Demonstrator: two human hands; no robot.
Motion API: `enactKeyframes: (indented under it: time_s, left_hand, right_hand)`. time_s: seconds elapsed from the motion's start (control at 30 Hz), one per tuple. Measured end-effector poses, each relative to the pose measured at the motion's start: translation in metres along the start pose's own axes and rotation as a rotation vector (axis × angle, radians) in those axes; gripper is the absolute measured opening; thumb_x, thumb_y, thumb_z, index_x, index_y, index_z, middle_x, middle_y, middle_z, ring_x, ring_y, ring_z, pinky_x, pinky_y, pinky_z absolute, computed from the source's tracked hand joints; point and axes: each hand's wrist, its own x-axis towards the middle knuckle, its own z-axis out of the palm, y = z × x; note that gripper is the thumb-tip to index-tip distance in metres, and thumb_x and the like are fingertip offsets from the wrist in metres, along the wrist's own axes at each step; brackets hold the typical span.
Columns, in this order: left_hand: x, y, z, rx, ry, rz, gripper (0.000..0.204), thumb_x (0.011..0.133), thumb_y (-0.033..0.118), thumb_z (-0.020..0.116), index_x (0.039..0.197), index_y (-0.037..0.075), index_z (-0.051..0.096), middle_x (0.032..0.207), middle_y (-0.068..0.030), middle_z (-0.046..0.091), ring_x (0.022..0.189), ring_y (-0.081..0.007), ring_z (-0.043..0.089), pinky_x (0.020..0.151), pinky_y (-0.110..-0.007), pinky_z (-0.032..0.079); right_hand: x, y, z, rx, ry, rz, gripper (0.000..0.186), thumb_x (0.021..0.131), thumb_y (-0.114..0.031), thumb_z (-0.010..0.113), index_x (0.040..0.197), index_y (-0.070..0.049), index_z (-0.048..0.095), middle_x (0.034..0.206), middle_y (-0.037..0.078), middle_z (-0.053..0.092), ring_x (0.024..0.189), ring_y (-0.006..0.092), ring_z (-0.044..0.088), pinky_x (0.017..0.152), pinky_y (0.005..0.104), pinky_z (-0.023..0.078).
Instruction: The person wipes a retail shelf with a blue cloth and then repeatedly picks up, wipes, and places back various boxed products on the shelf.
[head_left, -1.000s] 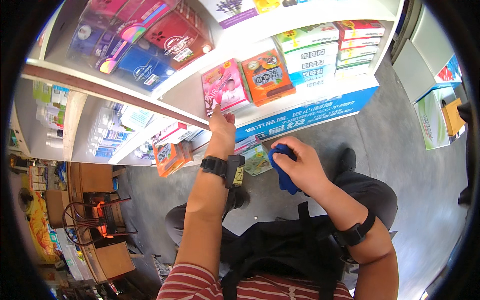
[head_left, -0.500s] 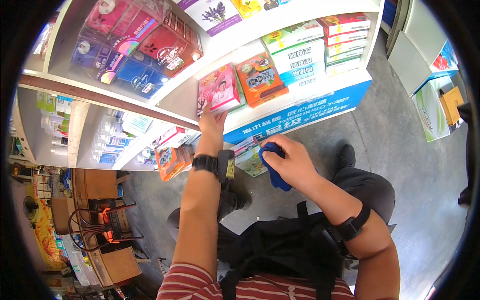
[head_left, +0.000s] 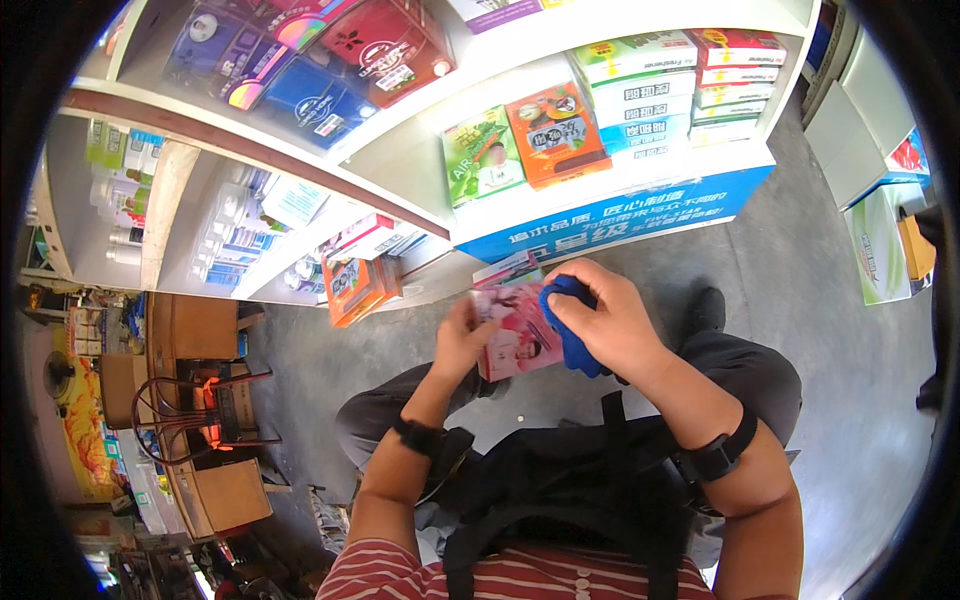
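My left hand [head_left: 464, 340] grips the left edge of a pink box [head_left: 520, 335], its thumb across the front. The box is slightly blurred and hangs in front of my knees, clear of the shelf. A bunched blue cloth [head_left: 573, 335] is in my right hand [head_left: 605, 310], its fingers closed round it. The cloth lies against the right side of the pink box. Ahead on the low shelf, a green box [head_left: 482, 155] stands beside an orange box [head_left: 558, 135].
Stacked air freshener boxes [head_left: 640, 95] fill the shelf's right part, above a blue front panel [head_left: 620, 215]. Orange boxes [head_left: 357, 290] jut from the lower shelf at left. Open cartons [head_left: 880, 245] stand on the floor at right; a chair [head_left: 205, 410] is far left.
My left hand has taken the pink box off the shelf and brought it back beside the blue cloth. The green box behind it now shows. My right hand still holds the cloth.
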Motion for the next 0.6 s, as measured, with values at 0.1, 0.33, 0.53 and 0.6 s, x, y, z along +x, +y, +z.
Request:
enactKeyframes:
  time_s: [0.1, 0.33, 0.53, 0.6]
  left_hand:
    - [0.014, -0.021, 0.025, 0.585, -0.220, -0.022, 0.037, 0.077, 0.032, 0.067, 0.101, 0.006, 0.055, 0.090, -0.0147, 0.064, 0.082, -0.0306, 0.063, 0.071, -0.039, 0.049]
    - [0.055, -0.123, 0.094, 0.708, -0.338, 0.388, 0.039, 0.078, 0.037, 0.063, 0.103, 0.008, 0.055, 0.090, -0.0132, 0.061, 0.086, -0.0317, 0.061, 0.069, -0.042, 0.048]
    - [0.075, -0.211, 0.132, -0.242, -0.143, 0.186, 0.040, 0.080, 0.028, 0.059, 0.112, 0.005, 0.052, 0.102, -0.0135, 0.056, 0.095, -0.0292, 0.057, 0.077, -0.039, 0.048]
    - [0.076, -0.214, 0.134, -0.269, -0.108, 0.175, 0.041, 0.079, 0.023, 0.059, 0.114, 0.004, 0.051, 0.104, -0.0143, 0.056, 0.097, -0.0305, 0.057, 0.079, -0.039, 0.048]
  right_hand:
    - [0.002, 0.002, 0.000, -0.036, 0.012, -0.039, 0.020, 0.082, -0.014, 0.062, 0.099, -0.003, 0.059, 0.088, 0.010, 0.062, 0.080, 0.0162, 0.059, 0.075, 0.0290, 0.047]
    - [0.001, 0.003, -0.004, 0.009, -0.012, -0.003, 0.023, 0.081, -0.017, 0.062, 0.100, -0.004, 0.059, 0.087, 0.010, 0.062, 0.078, 0.0166, 0.059, 0.072, 0.0284, 0.048]
    - [0.001, 0.001, -0.005, -0.027, -0.014, -0.007, 0.023, 0.081, -0.015, 0.061, 0.100, -0.004, 0.058, 0.086, 0.011, 0.063, 0.076, 0.0163, 0.060, 0.071, 0.0283, 0.048]
    - [0.001, 0.001, -0.003, -0.016, -0.024, 0.000, 0.023, 0.081, -0.015, 0.061, 0.100, -0.004, 0.058, 0.086, 0.011, 0.062, 0.076, 0.0170, 0.060, 0.071, 0.0282, 0.048]
